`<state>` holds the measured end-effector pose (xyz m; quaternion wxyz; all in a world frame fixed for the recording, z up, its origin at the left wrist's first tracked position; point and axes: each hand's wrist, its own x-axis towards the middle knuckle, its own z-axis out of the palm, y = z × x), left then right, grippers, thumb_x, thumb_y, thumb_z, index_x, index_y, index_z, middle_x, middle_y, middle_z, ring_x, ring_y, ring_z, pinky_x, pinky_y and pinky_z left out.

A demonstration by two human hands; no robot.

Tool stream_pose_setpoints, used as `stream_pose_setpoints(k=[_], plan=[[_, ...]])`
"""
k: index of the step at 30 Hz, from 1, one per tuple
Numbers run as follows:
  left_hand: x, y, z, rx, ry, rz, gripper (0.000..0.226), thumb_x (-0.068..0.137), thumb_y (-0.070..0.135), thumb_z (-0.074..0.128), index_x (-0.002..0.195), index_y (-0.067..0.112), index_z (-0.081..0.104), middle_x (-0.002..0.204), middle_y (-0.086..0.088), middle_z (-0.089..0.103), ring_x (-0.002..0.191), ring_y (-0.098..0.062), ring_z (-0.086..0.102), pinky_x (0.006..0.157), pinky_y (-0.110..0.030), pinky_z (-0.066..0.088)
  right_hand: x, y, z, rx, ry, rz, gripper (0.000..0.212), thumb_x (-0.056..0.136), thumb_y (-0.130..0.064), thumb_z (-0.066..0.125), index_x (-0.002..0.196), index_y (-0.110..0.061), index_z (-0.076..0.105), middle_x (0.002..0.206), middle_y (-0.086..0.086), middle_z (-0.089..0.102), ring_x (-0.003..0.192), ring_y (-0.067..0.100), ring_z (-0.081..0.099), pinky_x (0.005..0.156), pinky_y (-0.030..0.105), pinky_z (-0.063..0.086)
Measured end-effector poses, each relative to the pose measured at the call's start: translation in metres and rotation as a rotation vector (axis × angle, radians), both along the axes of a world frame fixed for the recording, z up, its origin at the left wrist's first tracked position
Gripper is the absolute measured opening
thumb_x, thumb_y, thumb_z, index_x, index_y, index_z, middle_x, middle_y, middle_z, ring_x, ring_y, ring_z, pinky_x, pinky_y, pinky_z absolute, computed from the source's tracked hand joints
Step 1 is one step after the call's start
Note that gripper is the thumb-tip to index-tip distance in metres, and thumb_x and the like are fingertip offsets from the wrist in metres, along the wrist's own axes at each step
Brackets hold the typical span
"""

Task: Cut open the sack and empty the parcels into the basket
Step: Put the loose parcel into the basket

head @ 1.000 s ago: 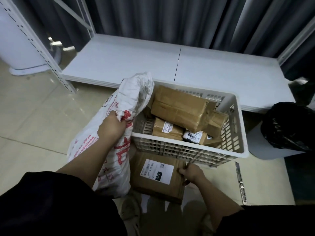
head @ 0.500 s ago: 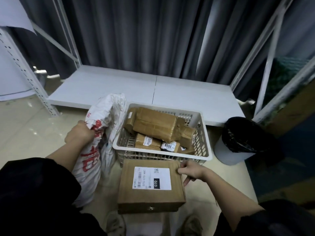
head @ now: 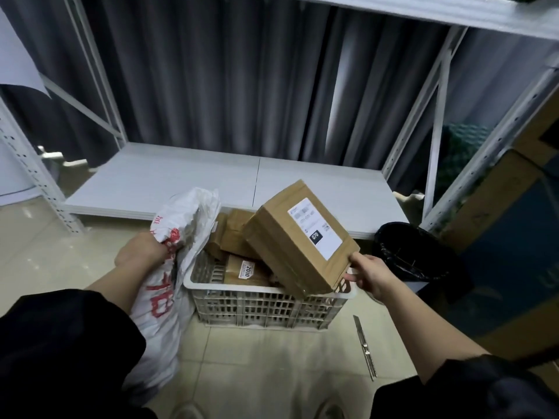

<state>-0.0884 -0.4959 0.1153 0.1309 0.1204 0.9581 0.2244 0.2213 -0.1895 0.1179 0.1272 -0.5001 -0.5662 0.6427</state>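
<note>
A white woven sack (head: 169,285) with red print stands on the floor left of a white plastic basket (head: 260,306). My left hand (head: 140,252) grips the sack's upper part. My right hand (head: 370,275) pinches the near corner of a flat brown cardboard parcel (head: 290,240) with a white label. The parcel is tilted, its lower edge over the basket's right front rim. Several brown taped parcels (head: 242,270) lie inside the basket.
A utility knife (head: 364,347) lies on the tiled floor right of the basket. A bin lined with a black bag (head: 414,252) stands at the right. A low white shelf board (head: 211,182) runs behind the basket, with rack uprights on both sides and a large carton far right.
The flat parcel lay on the floor in front of the basket; my right hand has lifted it over the basket's right front rim. My left hand kept its hold on the sack.
</note>
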Motion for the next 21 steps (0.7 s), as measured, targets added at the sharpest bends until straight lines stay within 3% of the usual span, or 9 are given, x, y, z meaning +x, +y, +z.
stream_pose_setpoints(k=[7,11,14,17,21], plan=[[-0.008,0.006,-0.003,-0.03,0.0,0.009,0.038,0.084,0.022,0.057,0.113,-0.002,0.062,0.121,-0.027,0.061,0.111,-0.039,0.059,0.091,-0.04,0.047,0.005,0.015,-0.003,-0.143,0.109,-0.217,0.01,0.09,-0.016,0.054,0.082,-0.011,0.057,0.085,0.003,0.065,0.049,0.01,0.068,0.03,0.011,0.034],[-0.011,0.01,-0.003,-0.025,0.002,0.023,0.039,0.083,0.022,0.058,0.112,-0.003,0.061,0.12,-0.028,0.061,0.11,-0.04,0.059,0.091,-0.041,0.048,0.021,0.033,-0.016,-0.182,0.164,-0.384,0.011,0.089,-0.012,0.056,0.08,-0.007,0.056,0.083,0.007,0.062,0.057,0.016,0.066,0.05,0.019,0.053],[-0.01,0.012,-0.004,-0.026,0.006,0.023,0.038,0.084,0.021,0.057,0.115,-0.002,0.06,0.122,-0.028,0.06,0.112,-0.039,0.059,0.092,-0.04,0.046,0.025,0.035,-0.027,-0.195,0.148,-0.507,0.011,0.089,-0.01,0.058,0.081,-0.003,0.054,0.082,0.011,0.059,0.058,0.022,0.063,0.039,0.021,0.053],[-0.011,0.013,-0.006,-0.037,0.015,0.021,0.035,0.084,0.02,0.056,0.111,-0.001,0.062,0.118,-0.027,0.062,0.108,-0.039,0.061,0.09,-0.04,0.048,0.017,0.028,-0.034,-0.212,0.063,-0.563,0.012,0.088,-0.009,0.058,0.097,-0.003,0.052,0.076,0.01,0.056,0.035,0.021,0.059,0.029,0.021,0.046],[-0.012,0.014,-0.007,-0.045,0.017,0.042,0.034,0.083,0.019,0.056,0.109,-0.002,0.061,0.113,-0.027,0.063,0.104,-0.039,0.062,0.087,-0.04,0.049,-0.008,0.023,-0.042,-0.267,0.007,-0.555,0.019,0.087,-0.011,0.06,0.103,-0.007,0.05,0.075,0.012,0.055,0.049,0.024,0.055,0.027,0.023,0.044]])
